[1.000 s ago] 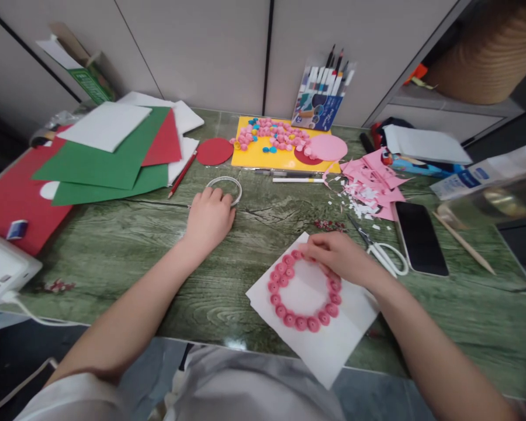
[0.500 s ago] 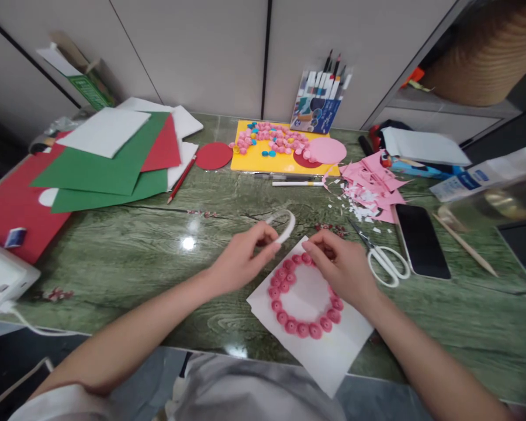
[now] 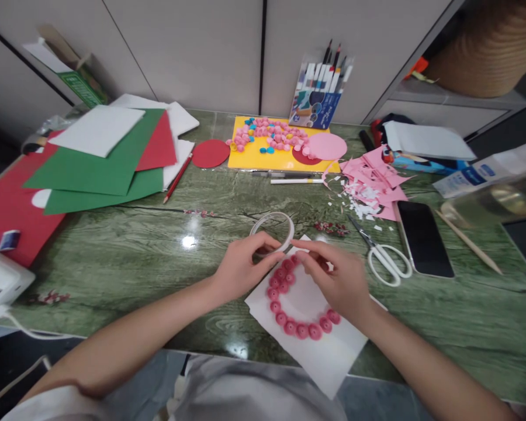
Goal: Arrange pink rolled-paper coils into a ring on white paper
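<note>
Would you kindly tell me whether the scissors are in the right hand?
No, the white-handled scissors lie on the table, between the right hand and the phone.

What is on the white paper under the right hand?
A ring of pink coils, partly doubled at left. The right hand hides the ring's upper right; anything there cannot be seen.

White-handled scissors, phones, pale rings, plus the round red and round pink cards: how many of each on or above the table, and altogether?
Scissors: 1
Phone: 1
Pale ring, in the left hand: 1
Round red cards: 2
Round pink card: 1
Total: 6
</note>
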A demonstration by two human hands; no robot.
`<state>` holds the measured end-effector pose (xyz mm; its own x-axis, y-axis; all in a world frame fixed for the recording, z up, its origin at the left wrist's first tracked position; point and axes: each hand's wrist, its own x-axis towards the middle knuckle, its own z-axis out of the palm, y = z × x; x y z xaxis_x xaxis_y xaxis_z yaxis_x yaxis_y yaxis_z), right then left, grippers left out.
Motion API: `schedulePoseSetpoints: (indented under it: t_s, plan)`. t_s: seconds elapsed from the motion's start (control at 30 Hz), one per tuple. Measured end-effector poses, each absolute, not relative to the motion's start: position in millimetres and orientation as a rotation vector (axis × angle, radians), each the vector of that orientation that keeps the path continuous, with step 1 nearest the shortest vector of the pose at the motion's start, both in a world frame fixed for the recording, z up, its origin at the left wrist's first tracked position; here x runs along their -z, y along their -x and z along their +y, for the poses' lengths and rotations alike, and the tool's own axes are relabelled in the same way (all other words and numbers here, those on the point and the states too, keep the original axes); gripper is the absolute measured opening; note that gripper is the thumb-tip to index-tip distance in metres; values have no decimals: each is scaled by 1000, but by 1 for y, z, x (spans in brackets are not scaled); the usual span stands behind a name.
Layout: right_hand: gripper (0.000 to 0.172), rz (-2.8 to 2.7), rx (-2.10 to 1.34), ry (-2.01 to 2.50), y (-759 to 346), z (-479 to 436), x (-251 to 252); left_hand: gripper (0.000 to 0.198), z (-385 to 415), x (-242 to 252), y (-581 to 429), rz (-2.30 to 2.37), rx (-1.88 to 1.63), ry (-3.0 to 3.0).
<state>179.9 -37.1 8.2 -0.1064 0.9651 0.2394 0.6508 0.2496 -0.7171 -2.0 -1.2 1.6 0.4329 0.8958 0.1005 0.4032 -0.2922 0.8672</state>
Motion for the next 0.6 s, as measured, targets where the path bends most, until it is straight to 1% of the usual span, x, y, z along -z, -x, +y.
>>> schedulePoseSetpoints:
  t_s: [0.07, 0.17, 0.27, 0.43, 0.5, 0.6]
  plan:
    - [15, -1745, -719, 1503, -180, -37, -9, 9, -2, -2, 2, 1097, -768, -1894]
    - [9, -1715, -714, 1495, -179, -37, -10, 9, -3, -2, 2, 1101, -763, -1915]
    - [5, -1768, -519, 1481, -178, -37, -11, 9, -3, -2, 2, 1118, -770, -1943]
    - [15, -1977, -131, 1308, -180, -36, -5, 11, -5, 0, 2, 1104, -807, -2063]
    - [12, -2012, -55, 1278, -181, -36, -2, 11, -6, 1, 1, 1094, -823, -2109]
    - [7, -2012, -49, 1302, -180, -36, -1, 12, -6, 1, 1, 1091, -818, -2173]
